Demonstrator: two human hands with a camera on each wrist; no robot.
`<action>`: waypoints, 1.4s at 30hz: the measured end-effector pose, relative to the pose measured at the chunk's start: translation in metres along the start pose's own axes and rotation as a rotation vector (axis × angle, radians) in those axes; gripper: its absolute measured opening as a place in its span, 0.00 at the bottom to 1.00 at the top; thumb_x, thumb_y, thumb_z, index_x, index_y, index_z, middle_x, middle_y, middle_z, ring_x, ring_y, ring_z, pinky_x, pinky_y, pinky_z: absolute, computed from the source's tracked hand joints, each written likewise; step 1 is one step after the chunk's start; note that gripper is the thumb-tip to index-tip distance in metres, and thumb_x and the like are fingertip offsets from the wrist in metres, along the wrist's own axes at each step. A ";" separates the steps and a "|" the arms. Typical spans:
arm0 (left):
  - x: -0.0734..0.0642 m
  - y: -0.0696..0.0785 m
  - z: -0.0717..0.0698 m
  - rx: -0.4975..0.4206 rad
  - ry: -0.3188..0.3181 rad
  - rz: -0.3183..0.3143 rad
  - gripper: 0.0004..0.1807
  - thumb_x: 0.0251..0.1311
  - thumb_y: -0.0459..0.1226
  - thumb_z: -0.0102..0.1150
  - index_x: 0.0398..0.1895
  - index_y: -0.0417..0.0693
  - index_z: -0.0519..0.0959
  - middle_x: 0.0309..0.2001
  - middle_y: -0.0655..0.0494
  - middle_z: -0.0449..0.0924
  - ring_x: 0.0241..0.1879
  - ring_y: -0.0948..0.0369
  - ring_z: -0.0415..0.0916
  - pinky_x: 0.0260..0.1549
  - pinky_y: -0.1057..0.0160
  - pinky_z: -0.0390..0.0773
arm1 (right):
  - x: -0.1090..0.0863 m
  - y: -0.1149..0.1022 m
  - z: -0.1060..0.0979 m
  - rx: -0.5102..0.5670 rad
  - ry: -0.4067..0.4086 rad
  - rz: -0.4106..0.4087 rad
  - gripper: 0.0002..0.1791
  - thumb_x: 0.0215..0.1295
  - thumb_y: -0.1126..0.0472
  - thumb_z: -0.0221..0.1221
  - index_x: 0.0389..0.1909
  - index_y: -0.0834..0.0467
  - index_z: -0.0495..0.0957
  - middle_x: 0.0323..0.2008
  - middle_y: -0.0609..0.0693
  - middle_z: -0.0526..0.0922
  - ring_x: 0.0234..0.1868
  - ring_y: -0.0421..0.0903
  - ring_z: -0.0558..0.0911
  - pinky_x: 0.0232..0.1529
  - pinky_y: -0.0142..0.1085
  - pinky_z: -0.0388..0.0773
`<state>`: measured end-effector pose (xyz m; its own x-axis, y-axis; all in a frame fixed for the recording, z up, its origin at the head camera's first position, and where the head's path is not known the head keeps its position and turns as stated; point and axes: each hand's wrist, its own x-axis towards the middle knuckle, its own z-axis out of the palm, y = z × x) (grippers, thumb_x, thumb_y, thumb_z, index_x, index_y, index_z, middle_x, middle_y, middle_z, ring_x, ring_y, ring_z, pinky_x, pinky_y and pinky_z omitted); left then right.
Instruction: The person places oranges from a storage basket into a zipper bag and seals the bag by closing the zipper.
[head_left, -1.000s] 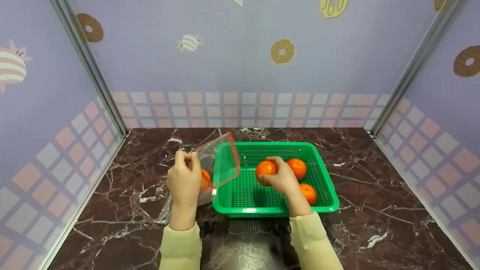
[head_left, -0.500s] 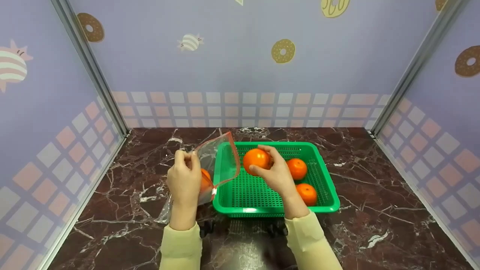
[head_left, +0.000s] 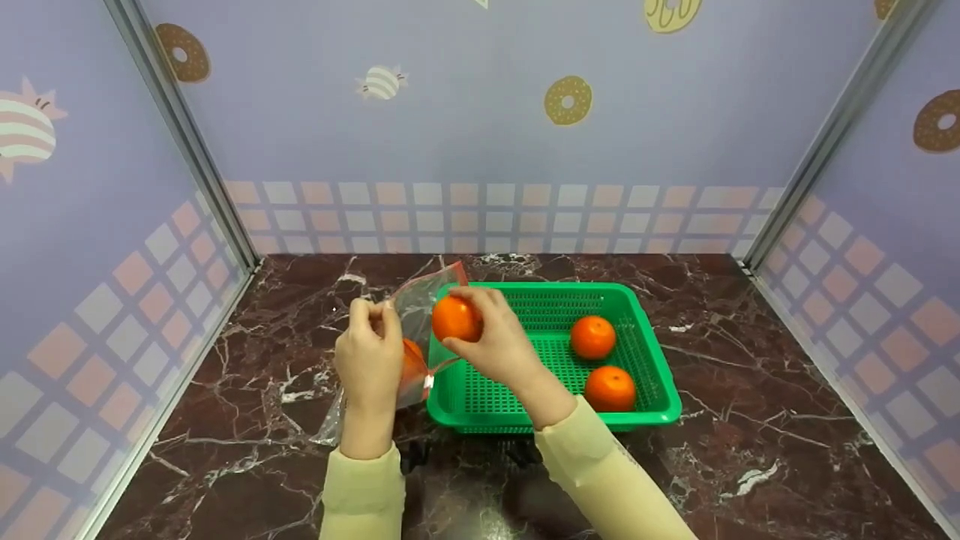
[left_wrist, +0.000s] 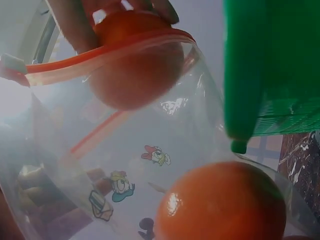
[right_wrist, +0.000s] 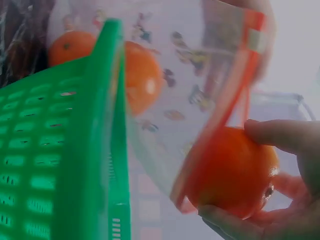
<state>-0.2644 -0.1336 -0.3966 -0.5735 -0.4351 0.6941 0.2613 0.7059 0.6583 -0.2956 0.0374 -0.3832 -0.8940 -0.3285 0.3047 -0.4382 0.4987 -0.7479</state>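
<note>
My left hand (head_left: 369, 367) pinches the edge of a clear zip bag (head_left: 414, 307) with a red-orange rim and cartoon prints, its mouth spread toward the right. My right hand (head_left: 501, 339) holds an orange (head_left: 454, 319) at that mouth, fingers and thumb around its right side. In the left wrist view, the lower part of this orange (left_wrist: 135, 80) shows through the film below the rim. Deeper in the bag lies another orange (left_wrist: 220, 205); the right wrist view shows two there, a nearer orange (right_wrist: 142, 80) and a farther orange (right_wrist: 72, 47).
A green plastic basket (head_left: 555, 288) stands right of the bag, its left wall close beside it. Two oranges lie in its right part, a rear orange (head_left: 593, 337) and a front orange (head_left: 610, 389). Patterned panels (head_left: 480, 135) enclose the dark marbled table (head_left: 750, 420).
My right hand has lifted the orange out of the basket and carried it left to the bag's mouth. The left hand keeps its pinch on the bag in the same place.
</note>
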 end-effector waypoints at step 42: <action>0.006 -0.004 -0.009 -0.079 0.085 -0.038 0.10 0.71 0.34 0.58 0.31 0.38 0.75 0.25 0.43 0.86 0.21 0.48 0.81 0.23 0.52 0.75 | 0.008 -0.002 -0.002 -0.041 -0.213 0.274 0.18 0.79 0.55 0.52 0.27 0.55 0.78 0.29 0.57 0.88 0.19 0.41 0.75 0.21 0.31 0.66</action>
<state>-0.2620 -0.1442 -0.3925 -0.5169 -0.5087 0.6885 0.3036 0.6431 0.7030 -0.3026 0.0356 -0.3782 -0.9411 -0.3360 -0.0369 -0.1922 0.6218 -0.7592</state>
